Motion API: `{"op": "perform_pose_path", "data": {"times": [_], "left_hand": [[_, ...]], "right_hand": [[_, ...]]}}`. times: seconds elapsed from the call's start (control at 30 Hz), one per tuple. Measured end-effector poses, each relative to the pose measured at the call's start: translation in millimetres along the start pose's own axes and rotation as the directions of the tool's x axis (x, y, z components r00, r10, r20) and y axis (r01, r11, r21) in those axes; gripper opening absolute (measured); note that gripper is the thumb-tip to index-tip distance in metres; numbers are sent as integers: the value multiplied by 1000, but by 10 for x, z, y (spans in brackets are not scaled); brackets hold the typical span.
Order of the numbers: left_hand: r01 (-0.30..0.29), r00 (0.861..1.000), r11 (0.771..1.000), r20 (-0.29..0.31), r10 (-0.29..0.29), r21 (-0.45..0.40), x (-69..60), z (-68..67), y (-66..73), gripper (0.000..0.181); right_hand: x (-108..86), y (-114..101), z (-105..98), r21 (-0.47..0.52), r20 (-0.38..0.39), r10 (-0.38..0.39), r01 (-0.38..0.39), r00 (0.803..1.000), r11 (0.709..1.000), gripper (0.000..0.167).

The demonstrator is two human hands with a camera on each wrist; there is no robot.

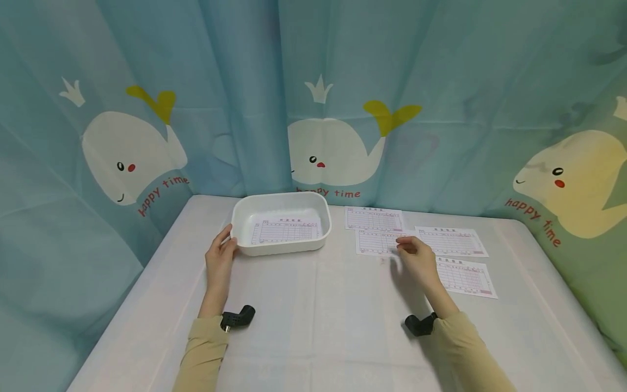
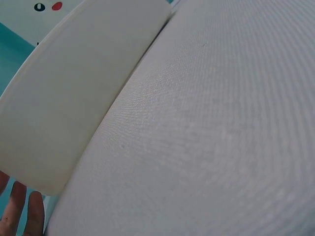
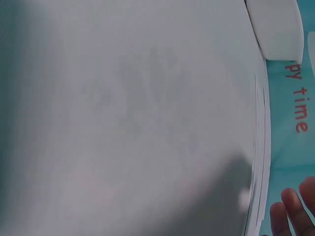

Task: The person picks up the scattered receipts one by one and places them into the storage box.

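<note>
We note left grip (image 1: 220, 260) fingers extended, touching the left end of the white tray (image 1: 284, 250); right grip (image 1: 420, 263), loosely curled, empty, above a printed slip (image 1: 374, 243).

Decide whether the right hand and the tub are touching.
Apart: the head view shows table and paper between the right hand and the tub.

A pale blue curtain (image 1: 254, 109), printed with white whales (image 1: 333, 155), white crowns (image 1: 319, 93) and red "happy time" lettering (image 1: 347, 194), encloses the white worktop (image 1: 313, 326). Toward the lower right, the curtain turns green.
</note>
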State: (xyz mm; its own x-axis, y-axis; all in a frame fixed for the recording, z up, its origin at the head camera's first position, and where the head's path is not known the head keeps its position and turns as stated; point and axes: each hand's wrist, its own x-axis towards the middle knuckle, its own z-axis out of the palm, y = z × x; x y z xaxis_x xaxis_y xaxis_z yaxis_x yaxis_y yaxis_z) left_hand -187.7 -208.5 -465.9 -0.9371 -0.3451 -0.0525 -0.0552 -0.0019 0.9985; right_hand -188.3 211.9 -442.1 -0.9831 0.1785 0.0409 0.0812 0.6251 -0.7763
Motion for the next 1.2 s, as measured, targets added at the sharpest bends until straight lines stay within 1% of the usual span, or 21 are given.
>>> {"op": "perform_pose_path", "data": {"times": [0.2,0.37,0.43,0.6,0.87,1.1,1.2], "left_hand": [[-1,1000,1000,7,1,-9,11,3,-5,45],[2,1000,1000,-2,-2,-1,29,20,-20,44],[2,1000,1000,-7,-2,4,30,25,-22,44],[-7,1000,1000,-4,7,7,19,16,-11,44],[14,1000,1000,-7,-14,11,1,3,-31,44],[13,1000,1000,-3,-13,9,-5,-5,-6,45],[10,1000,1000,-7,-10,9,1,-5,0,45]], "right_hand": [[3,66,-104,-31,-25,-8,7,1000,999,27],[4,157,-214,-61,-27,-11,10,1000,998,27],[4,203,-254,-79,-27,-7,5,1000,997,28],[-13,318,-336,-88,-29,14,-16,999,996,28],[-59,515,-458,-141,-59,31,-39,998,989,26],[-43,606,-575,-172,-71,31,-43,997,984,28],[-40,629,-618,-176,-65,47,-58,997,983,29]]}}
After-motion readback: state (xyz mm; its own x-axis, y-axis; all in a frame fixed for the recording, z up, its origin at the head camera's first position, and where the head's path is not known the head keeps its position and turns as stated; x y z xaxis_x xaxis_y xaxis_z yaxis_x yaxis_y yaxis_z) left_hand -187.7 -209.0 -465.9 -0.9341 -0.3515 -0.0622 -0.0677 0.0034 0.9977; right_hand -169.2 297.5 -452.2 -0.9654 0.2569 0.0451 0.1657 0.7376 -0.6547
